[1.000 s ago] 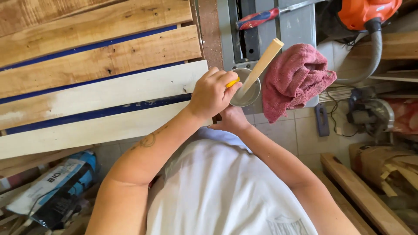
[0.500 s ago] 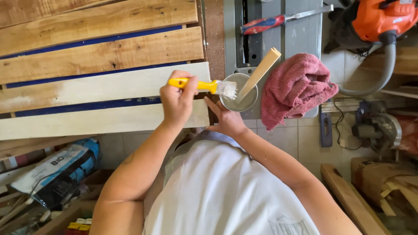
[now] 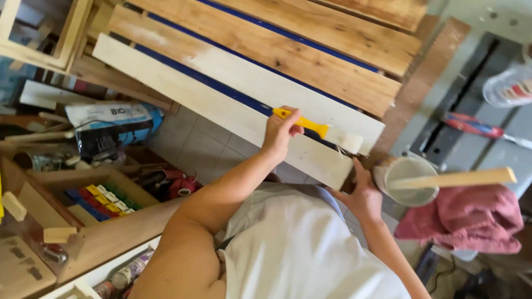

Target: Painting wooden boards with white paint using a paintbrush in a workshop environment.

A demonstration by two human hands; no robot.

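My left hand (image 3: 279,133) grips a yellow-handled paintbrush (image 3: 310,125), whose white bristles rest on the near end of a white-painted plank (image 3: 221,105). Several bare wooden planks (image 3: 288,52) lie beyond it, with blue strips between them. My right hand (image 3: 363,194) holds the side of a small round can of white paint (image 3: 410,180) just past the plank's end. A wooden stir stick (image 3: 460,178) lies across the can's rim. A pink towel (image 3: 465,218) sits bunched beside the can.
A grey saw table (image 3: 471,99) with a red-handled tool (image 3: 471,126) and a clear plastic bottle (image 3: 507,86) stands at the right. On the tiled floor at the left are a sack (image 3: 111,124), wood offcuts and a box of coloured pieces (image 3: 100,199).
My left hand has lifted the brush out of the can and carried it left onto the white plank. The view has swung left and tilted. My right hand stays on the can.
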